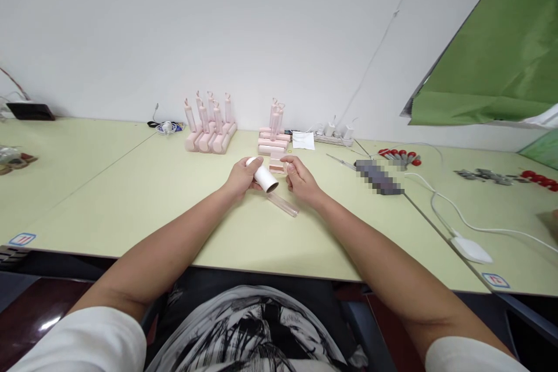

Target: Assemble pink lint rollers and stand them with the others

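Observation:
My left hand [243,177] is closed around a white tube [263,175], tilted so that its dark open end faces down and right. Close beside it, the fingers of my right hand [299,179] are pinched together; what they hold, if anything, is too small to name. A clear, pinkish transparent tube [283,205] lies on the table just below both hands. Between and behind the hands sits a small pinkish flat piece with a brown band [276,164]. Behind that, pink rollers [273,144] lie stacked with clear tubes [275,119] upright on them.
More pink rollers [211,138] with upright clear tubes stand at the back left. A white paper [303,140] and a power strip [333,139] are near the wall. To the right lie a pixelated dark object [378,177], red-capped items [399,156] and a white cabled pad [471,249].

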The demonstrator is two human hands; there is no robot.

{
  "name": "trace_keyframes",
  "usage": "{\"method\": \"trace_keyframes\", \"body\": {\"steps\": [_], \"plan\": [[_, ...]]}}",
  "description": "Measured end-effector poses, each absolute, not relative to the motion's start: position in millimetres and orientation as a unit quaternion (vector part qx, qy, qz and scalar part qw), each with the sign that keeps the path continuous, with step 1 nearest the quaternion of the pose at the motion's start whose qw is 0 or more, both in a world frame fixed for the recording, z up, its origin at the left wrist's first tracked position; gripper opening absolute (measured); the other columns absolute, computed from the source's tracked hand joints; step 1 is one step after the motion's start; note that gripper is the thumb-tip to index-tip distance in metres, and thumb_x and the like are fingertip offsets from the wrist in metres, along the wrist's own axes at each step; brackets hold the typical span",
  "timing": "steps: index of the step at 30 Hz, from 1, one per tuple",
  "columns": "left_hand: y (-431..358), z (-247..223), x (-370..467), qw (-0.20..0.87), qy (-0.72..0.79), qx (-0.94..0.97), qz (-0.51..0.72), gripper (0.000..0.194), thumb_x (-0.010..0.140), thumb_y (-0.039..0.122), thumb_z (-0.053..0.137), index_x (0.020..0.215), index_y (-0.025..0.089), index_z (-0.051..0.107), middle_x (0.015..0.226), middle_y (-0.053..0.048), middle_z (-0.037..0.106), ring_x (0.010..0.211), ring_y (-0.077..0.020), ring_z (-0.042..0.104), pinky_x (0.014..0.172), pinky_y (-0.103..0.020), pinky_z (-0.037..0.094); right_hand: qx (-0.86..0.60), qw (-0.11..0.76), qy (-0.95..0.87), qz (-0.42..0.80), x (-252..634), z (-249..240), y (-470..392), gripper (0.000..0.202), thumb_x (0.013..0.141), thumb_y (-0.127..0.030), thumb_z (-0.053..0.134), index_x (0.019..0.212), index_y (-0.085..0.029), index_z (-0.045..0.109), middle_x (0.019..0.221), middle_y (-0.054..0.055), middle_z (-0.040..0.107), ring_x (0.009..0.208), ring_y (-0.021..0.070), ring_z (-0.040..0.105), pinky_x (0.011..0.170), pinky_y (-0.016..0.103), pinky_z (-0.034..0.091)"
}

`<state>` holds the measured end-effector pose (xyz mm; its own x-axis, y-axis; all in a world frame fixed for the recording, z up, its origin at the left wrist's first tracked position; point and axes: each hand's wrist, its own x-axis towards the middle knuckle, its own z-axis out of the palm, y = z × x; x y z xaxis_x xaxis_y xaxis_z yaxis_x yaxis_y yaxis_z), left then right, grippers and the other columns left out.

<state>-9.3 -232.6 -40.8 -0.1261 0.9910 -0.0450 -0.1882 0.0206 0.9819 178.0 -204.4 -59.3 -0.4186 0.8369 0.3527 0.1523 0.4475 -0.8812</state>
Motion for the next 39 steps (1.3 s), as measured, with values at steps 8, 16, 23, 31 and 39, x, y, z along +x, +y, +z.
{"method": "trace_keyframes", "body": {"steps": [8, 16, 23, 31, 39], "plan": [[-232, -39, -11, 0.530, 0.480, 0.381, 0.587, 0.030, 0.088, 0.039, 0.068, 0.094, 0.016, 0.051, 0.070, 0.001, 0.057, 0.054, -0.0128, 0.062, 0.042, -0.024, 0.056, -0.354, 0.462, -0.684, 0.441, 177, -53, -207, 0.043, 0.089, -0.068, 0.049, 0.086, -0.026, 0.041, 0.053, -0.008, 0.049, 0.042, 0.0116, 0.044, 0.044, 0.025, 0.035], [-231, -33, -15, 0.576, 0.452, 0.307, 0.608, 0.022, 0.094, 0.033, 0.059, 0.091, 0.012, 0.056, 0.073, -0.004, 0.063, 0.057, -0.0139, 0.066, 0.050, -0.026, 0.061, -0.353, 0.463, -0.717, 0.383, 176, -54, -214, 0.030, 0.091, -0.053, 0.052, 0.085, -0.024, 0.048, 0.057, -0.006, 0.053, 0.046, 0.0115, 0.046, 0.048, 0.025, 0.038], [-233, -33, -12, 0.601, 0.452, 0.318, 0.577, 0.026, 0.097, 0.036, 0.051, 0.098, 0.010, 0.059, 0.081, -0.011, 0.072, 0.065, -0.0204, 0.073, 0.049, -0.026, 0.060, -0.386, 0.437, -0.752, 0.307, 176, -50, -219, 0.017, 0.085, -0.038, 0.056, 0.081, -0.024, 0.047, 0.061, -0.005, 0.052, 0.055, 0.0137, 0.049, 0.056, 0.027, 0.040], [-232, -36, -13, 0.592, 0.454, 0.332, 0.577, 0.023, 0.095, 0.036, 0.054, 0.095, 0.013, 0.057, 0.079, -0.009, 0.071, 0.063, -0.0210, 0.073, 0.050, -0.030, 0.060, -0.364, 0.458, -0.769, 0.257, 175, -50, -217, 0.019, 0.086, -0.039, 0.057, 0.080, -0.022, 0.052, 0.096, 0.005, 0.062, 0.072, 0.0156, 0.057, 0.063, 0.029, 0.047], [-232, -35, -14, 0.601, 0.438, 0.316, 0.589, 0.027, 0.096, 0.036, 0.051, 0.101, 0.010, 0.057, 0.084, -0.011, 0.072, 0.066, -0.0209, 0.074, 0.050, -0.028, 0.060, -0.334, 0.473, -0.761, 0.293, 176, -53, -216, 0.022, 0.087, -0.042, 0.060, 0.091, -0.021, 0.056, 0.111, 0.007, 0.064, 0.080, 0.0171, 0.061, 0.065, 0.031, 0.053]]}}
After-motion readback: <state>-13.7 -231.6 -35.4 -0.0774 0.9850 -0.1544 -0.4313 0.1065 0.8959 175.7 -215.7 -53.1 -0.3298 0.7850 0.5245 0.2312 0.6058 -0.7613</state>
